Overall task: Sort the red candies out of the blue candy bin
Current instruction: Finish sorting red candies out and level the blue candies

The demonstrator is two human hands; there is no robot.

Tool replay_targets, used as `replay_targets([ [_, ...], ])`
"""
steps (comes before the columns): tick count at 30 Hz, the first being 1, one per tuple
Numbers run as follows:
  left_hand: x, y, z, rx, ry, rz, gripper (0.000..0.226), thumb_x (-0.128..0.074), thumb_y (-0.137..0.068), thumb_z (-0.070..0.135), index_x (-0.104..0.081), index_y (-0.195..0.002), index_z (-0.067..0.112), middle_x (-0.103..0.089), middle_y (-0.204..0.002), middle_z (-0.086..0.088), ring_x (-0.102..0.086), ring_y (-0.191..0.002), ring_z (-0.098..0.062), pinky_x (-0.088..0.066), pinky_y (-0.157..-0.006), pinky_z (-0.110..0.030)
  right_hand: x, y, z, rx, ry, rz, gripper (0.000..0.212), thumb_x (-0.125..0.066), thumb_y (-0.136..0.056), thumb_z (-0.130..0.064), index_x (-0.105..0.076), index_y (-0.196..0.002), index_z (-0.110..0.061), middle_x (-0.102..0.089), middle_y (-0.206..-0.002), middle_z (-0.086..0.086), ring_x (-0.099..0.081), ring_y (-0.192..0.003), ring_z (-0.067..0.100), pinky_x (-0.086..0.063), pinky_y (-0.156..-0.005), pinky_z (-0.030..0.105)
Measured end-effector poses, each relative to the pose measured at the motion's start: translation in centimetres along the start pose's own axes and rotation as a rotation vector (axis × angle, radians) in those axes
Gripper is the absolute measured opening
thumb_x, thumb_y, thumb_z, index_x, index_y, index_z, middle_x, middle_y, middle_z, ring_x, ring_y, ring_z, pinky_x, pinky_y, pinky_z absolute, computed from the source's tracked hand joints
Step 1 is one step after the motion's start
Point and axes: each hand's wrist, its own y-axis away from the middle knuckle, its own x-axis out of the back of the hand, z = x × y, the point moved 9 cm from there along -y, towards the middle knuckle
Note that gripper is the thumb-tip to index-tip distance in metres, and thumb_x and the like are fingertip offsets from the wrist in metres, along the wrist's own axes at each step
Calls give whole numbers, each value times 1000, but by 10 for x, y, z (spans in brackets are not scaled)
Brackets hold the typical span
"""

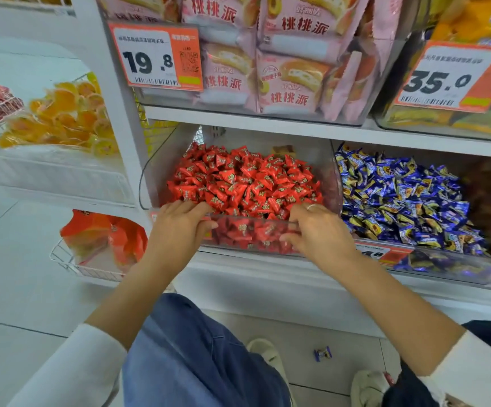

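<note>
— What's happening down there?

— The person is crouching at the shelf. Nearest to us, a stray blue-wrapped candy (322,353) is lying on the floor tiles between the shoes.

— And the hands?

— Both are gripping the front wall of the clear red candy bin (256,235). The left hand (179,223) is curling its fingers over the rim at the left, thumb against the front; the right hand (314,227), wearing a ring, is doing the same at the right. Neither is holding a candy, as far as I can tell.

— So which step is this?

— I'd say they're settling or straightening that bin, not picking. The red candies (247,180) are heaping in it, all one colour from here.

— And the blue one?

— Just beside it on the right, the blue candy bin (458,261) is sitting, full of blue candies (400,198). I'm not spotting any red wrapper among them, though the far part is dim.

— Next move?

— Probably letting go, shifting right, and combing the blue heap for leftover reds. That dropped candy may need picking up too.

— Above?

— Clear bins holding pink pie packets (282,69), with a 19.8 price tag (156,57).
</note>
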Motion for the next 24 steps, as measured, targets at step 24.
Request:
replay_targets([
  [24, -31, -7, -12, 59, -66, 33, 29, -58, -84, 27, -65, -93, 0, -65, -81, -23, -56, -73, -43, -41, -82, -54, 28, 91, 54, 90, -87, 355, 17, -53, -87, -17, -68, -91, -9, -68, -83, 3, -62, -76, 21, -47, -73, 31],
])
